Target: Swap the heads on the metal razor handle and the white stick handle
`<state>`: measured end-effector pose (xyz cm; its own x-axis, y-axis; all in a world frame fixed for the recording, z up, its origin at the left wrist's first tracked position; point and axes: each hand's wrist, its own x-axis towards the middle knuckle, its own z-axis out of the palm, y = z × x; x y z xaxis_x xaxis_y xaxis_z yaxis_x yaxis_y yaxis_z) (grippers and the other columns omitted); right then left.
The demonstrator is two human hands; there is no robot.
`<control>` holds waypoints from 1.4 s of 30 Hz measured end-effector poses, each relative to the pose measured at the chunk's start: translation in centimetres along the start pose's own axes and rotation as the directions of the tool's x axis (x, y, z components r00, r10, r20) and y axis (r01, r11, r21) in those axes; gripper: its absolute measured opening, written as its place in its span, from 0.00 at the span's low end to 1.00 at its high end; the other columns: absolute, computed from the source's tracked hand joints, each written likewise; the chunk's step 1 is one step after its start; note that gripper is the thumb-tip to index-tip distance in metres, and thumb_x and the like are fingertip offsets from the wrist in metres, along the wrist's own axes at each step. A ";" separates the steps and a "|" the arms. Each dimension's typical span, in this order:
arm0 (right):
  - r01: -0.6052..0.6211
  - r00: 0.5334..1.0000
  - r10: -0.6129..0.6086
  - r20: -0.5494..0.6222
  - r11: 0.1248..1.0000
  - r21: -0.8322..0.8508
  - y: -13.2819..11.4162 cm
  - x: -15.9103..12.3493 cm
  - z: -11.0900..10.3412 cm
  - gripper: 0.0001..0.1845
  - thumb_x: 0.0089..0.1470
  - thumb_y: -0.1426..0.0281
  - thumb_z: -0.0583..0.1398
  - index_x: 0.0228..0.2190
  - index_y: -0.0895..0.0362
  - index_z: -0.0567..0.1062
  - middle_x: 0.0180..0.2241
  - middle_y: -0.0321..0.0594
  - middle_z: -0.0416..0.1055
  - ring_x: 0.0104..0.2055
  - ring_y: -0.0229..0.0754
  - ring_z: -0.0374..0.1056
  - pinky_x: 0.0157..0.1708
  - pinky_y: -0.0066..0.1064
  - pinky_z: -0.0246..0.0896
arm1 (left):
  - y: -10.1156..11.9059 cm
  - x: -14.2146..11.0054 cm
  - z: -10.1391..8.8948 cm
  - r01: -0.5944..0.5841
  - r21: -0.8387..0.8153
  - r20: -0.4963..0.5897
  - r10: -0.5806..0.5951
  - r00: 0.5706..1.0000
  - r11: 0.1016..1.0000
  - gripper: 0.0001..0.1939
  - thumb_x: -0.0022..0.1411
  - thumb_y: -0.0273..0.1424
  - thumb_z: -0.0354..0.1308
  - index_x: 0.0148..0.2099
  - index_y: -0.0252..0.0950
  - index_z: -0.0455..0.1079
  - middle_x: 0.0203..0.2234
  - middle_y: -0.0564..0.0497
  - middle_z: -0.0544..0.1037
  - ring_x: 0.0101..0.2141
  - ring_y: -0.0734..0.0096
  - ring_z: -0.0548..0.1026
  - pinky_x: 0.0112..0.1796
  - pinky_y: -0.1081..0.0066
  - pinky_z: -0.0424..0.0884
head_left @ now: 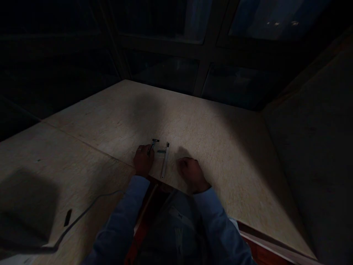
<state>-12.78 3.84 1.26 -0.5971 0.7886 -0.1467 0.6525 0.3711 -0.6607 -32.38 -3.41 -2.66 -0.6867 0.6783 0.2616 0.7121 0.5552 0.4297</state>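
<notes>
My left hand (143, 159) is closed around the handle of a dark T-shaped safety razor (153, 145), its head pointing away from me. Just right of it, a slim pale strip (164, 163) with a dark tip lies lengthwise on the table. Beside the strip's upper part is a small green piece (161, 151), too dim to name. My right hand (191, 171) rests at the table to the right of the strip, apart from it, fingers curled in. Whatever those fingers hold, if anything, is hidden.
The pale tabletop (193, 121) has a seam on the left and its front edge at my lap. A grey cable (96, 198) crosses the left side near a small black object (67, 218). Dark windows (165, 70) stand behind; a dark wall (317, 147) is at right.
</notes>
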 end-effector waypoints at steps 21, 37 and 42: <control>-0.090 0.803 0.371 -0.467 0.849 0.521 16.6 -13.2 -8.3 0.24 0.56 0.49 0.56 0.25 0.56 0.73 0.19 0.36 0.65 0.23 0.41 0.62 0.23 0.29 0.56 | 10.1 -16.8 2.2 -0.241 -0.435 0.071 0.300 0.951 0.867 0.15 0.67 0.32 0.45 0.43 0.43 0.75 0.40 0.45 0.79 0.44 0.61 0.76 0.47 0.61 0.72; -0.058 0.856 0.234 -0.460 0.929 0.365 16.4 -13.1 -8.9 0.24 0.62 0.53 0.50 0.32 0.56 0.78 0.31 0.45 0.78 0.35 0.50 0.74 0.35 0.34 0.67 | 12.8 -18.4 3.9 -0.453 -0.131 0.136 0.469 0.873 0.882 0.17 0.63 0.23 0.51 0.44 0.45 0.78 0.42 0.48 0.80 0.43 0.59 0.76 0.46 0.56 0.67; -0.024 0.822 0.190 -0.537 0.953 0.301 17.8 -12.3 -7.9 0.29 0.59 0.48 0.51 0.29 0.57 0.79 0.27 0.46 0.79 0.30 0.49 0.75 0.30 0.32 0.67 | 12.4 -17.8 3.8 -0.503 -0.164 0.143 0.525 0.839 0.849 0.16 0.59 0.22 0.53 0.45 0.41 0.78 0.41 0.45 0.79 0.44 0.58 0.75 0.45 0.56 0.68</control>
<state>9.86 4.60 -2.85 -0.1167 0.9819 0.1489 0.4958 0.1875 -0.8479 -10.79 -6.81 -5.30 -0.1819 0.9292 0.3217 0.9257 0.0514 0.3748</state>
